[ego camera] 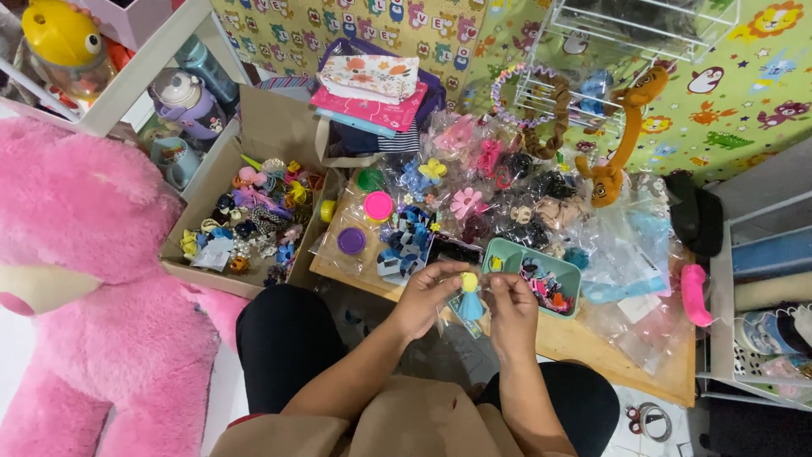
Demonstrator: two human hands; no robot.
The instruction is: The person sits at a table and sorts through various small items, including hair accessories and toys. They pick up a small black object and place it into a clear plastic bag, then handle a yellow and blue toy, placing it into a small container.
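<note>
Left hand: fingers pinched on small blue-and-yellow doll-shaped hair clip.
Right hand: fingers closed on clip, at 3 o'clock.
Risk: may slip into teal plastic tray at 1 o'clock, grip being light.

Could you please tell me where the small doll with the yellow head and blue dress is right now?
In the head view, the doll is at lower centre, held between the left hand and right hand, just in front of the teal tray.

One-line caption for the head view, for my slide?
Both hands, left hand and right hand, hold a small blue-and-yellow doll above a cluttered wooden table.
</note>
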